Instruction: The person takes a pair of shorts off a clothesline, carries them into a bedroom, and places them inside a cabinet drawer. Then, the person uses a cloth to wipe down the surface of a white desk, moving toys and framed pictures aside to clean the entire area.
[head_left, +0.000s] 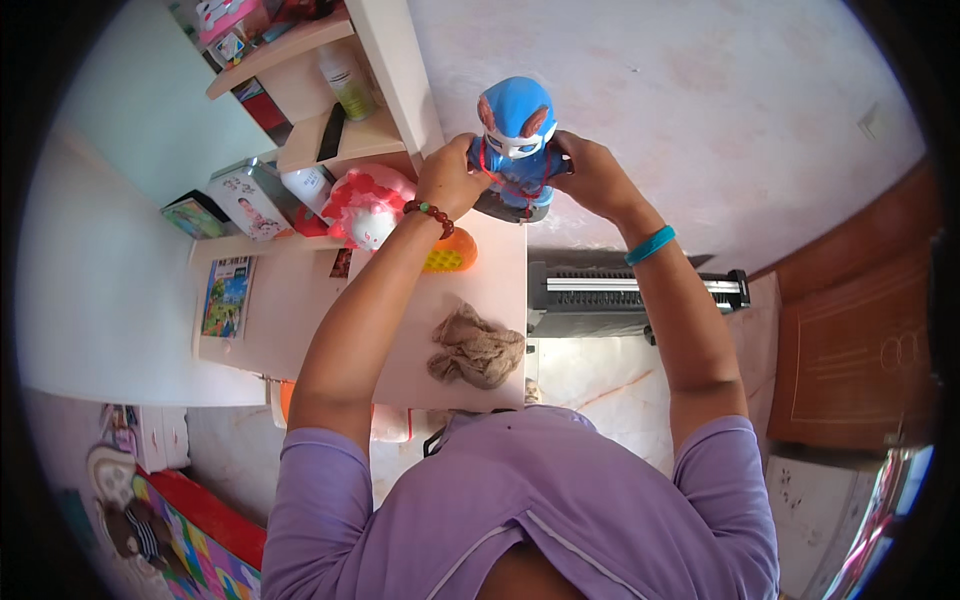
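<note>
A painted figurine (517, 142) with a blue head, brown ears and a red cord around its neck stands upright at the far right corner of the desk (409, 330). My left hand (451, 176) grips its left side in view, and my right hand (595, 174) grips the other side. Its dark base is at the desk's far edge; whether it rests there or is slightly lifted I cannot tell. Near my left wrist are a pink and red cat-like figurine (367, 214) and an orange object with yellow dimples (450, 253). A crumpled brown cloth (478, 349) lies closer to me.
Shelves (341, 142) at the back left hold a spray bottle (346, 82) and boxes. A picture book (227, 296) lies at the left. Right of the desk, a black heater-like unit (592, 300) stands along the wall. A brown wooden door (855, 352) is farther right.
</note>
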